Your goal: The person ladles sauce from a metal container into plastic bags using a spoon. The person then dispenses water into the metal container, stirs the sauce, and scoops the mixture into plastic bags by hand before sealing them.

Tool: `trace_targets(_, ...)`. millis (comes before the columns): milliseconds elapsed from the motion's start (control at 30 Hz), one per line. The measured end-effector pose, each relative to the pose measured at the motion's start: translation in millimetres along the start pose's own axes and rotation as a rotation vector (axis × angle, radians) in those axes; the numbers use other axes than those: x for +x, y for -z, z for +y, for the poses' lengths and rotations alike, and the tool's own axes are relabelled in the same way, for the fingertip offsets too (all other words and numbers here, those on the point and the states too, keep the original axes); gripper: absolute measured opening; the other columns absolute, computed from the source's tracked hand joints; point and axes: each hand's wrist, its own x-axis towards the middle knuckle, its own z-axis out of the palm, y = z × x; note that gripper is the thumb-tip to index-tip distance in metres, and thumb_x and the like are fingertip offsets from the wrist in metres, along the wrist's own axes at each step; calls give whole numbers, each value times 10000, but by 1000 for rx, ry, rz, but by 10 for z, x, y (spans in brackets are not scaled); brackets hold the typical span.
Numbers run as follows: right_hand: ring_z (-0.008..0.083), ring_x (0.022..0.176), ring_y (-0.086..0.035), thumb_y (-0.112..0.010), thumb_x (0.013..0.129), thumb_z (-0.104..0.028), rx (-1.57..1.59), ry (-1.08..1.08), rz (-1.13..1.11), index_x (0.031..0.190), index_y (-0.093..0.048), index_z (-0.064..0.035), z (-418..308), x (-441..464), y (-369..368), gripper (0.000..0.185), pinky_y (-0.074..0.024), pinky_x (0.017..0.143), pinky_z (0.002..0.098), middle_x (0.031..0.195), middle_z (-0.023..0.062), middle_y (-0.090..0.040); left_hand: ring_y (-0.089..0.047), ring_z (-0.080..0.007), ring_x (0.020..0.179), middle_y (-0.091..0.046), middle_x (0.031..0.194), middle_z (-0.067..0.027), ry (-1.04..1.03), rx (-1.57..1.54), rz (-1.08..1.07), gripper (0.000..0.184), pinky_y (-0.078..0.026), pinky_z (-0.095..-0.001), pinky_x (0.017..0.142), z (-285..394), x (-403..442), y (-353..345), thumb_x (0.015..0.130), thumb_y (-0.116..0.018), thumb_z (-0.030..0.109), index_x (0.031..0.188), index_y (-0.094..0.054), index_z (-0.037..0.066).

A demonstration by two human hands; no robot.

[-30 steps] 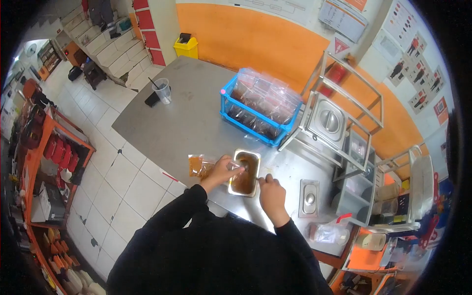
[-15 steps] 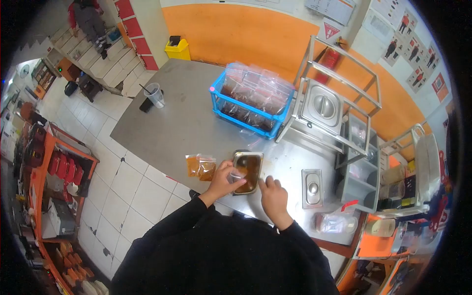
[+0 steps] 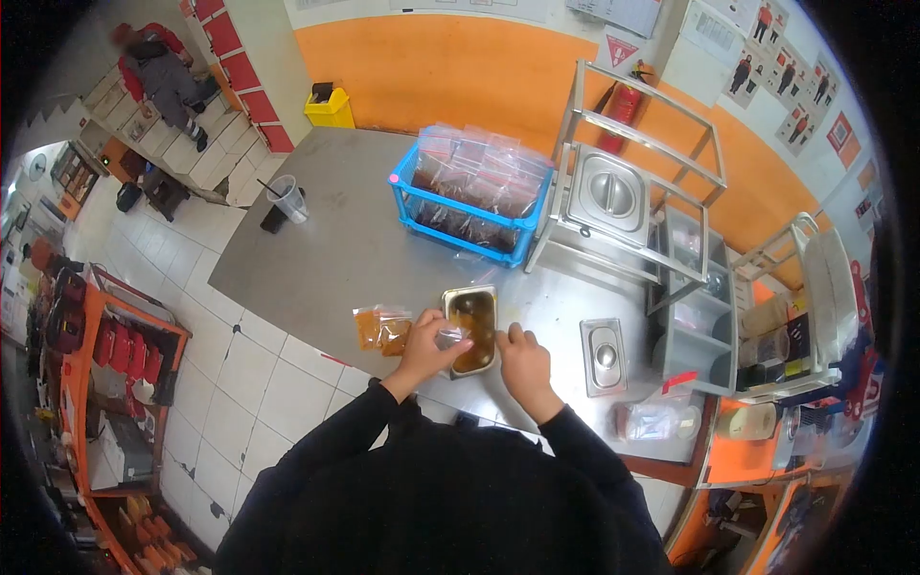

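Note:
My left hand (image 3: 428, 349) is closed on a small clear plastic bag (image 3: 448, 336) at the left edge of a steel pan (image 3: 488, 298) holding brown sauce. Close to the pan's right edge is my right hand (image 3: 525, 368), its fingers curled; what they hold, if anything, is hidden. Filled orange-brown sachets (image 3: 381, 332) lie on the steel table just left of my left hand. A steel lid (image 3: 604, 357) lies flat to the right of my right hand.
On the table (image 3: 335, 259) are a blue basket (image 3: 464, 203) of filled bags, a plastic cup (image 3: 288, 199), a metal rack (image 3: 585, 120) with a lidded pan, and grey bins (image 3: 697, 355). A person (image 3: 165, 81) is on the stairs at the upper left.
The view has shifted, so the table objects sit further left. The small bag in my left hand has stayed over the pan's left side. The person on the stairs has come further into view.

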Motion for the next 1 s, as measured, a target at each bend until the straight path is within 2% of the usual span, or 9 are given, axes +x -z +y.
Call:
trace_targets(100, 235, 761, -591, -543, 757, -93, 1, 33, -73, 919, -619, -93, -5, -136, -134, 179, -502, 538, 354, 873, 70, -548, -550, -257, 914, -538, 951, -102, -60, 39, 35, 376, -451, -349, 777, -80, 29, -44, 680, -802, 331, 833, -653, 21)
trace_targets(167, 232, 763, -592, -542, 756, -95, 7, 51, -155, 919, -618, -94, -20, -275, -68, 180, -501, 538, 359, 878, 68, -549, -549, -268, 939, -541, 964, -113, 2, 6, 8, 373, -450, -353, 800, -97, 36, -20, 682, -802, 330, 834, -655, 24)
trace_targets(367, 223, 761, -590, -554, 747, -108, -103, -4, 42, 888, -630, -97, -9, -16, 153, 160, -502, 532, 349, 866, 65, -554, -538, -314, 1037, -545, 989, -140, -30, 11, -63, 347, -435, -382, 887, 65, 42, -50, 694, -797, 319, 841, -660, 37)
trace_targets(467, 229, 726, -607, -558, 746, -111, -197, -9, -28, 873, -627, -89, -49, -16, 81, 146, -505, 528, 348, 855, 69, -562, -529, -337, 1072, -545, 990, -146, -75, 27, -77, 335, -427, -395, 916, 111, 54, -74, 699, -795, 314, 839, -660, 42)
trace_targets(600, 242, 671, -627, -553, 761, -107, -94, -9, -200, 862, -618, -74, -112, -197, 19, 124, -508, 522, 355, 853, 76, -567, -514, -362, 1101, -546, 992, -154, -88, 30, -69, 334, -420, -400, 940, 142, 47, -120, 696, -798, 314, 834, -658, 43)
trace_targets(667, 245, 652, -632, -547, 770, -102, -44, -10, -255, 866, -619, -77, -106, -267, -15, 123, -509, 518, 354, 855, 77, -567, -512, -362, 1101, -549, 1001, -161, -125, 59, -66, 337, -420, -403, 938, 143, 49, -151, 694, -798, 313, 835, -657, 41)
trace_targets(800, 240, 661, -633, -534, 784, -94, -35, -57, -181, 888, -625, -90, -30, -133, 223, 138, -512, 520, 372, 862, 81, -569, -516, -352, 1093, -551, 1028, -174, -145, 75, -43, 341, -426, -399, 928, 116, 32, -173, 697, -794, 314, 832, -652, 35)
trace_targets(900, 261, 661, -636, -522, 790, -76, -39, -96, -115, 918, -627, -89, 54, -31, 254, 167, -514, 536, 388, 861, 98, -572, -517, -347, 1089, -554, 1046, -180, -84, 33, -105, 347, -429, -398, 923, 169, 44, -130, 697, -792, 317, 829, -649, 30)
trace_targets(1000, 271, 656, -636, -519, 785, -64, 20, -62, -179, 944, -623, -86, 60, -80, 94, 191, -513, 541, 385, 852, 105, -574, -547, -324, 1004, -561, 990, -156, -168, 75, -61, 360, -446, -379, 870, 110, 67, -121, 709, -781, 334, 835, -650, 23)
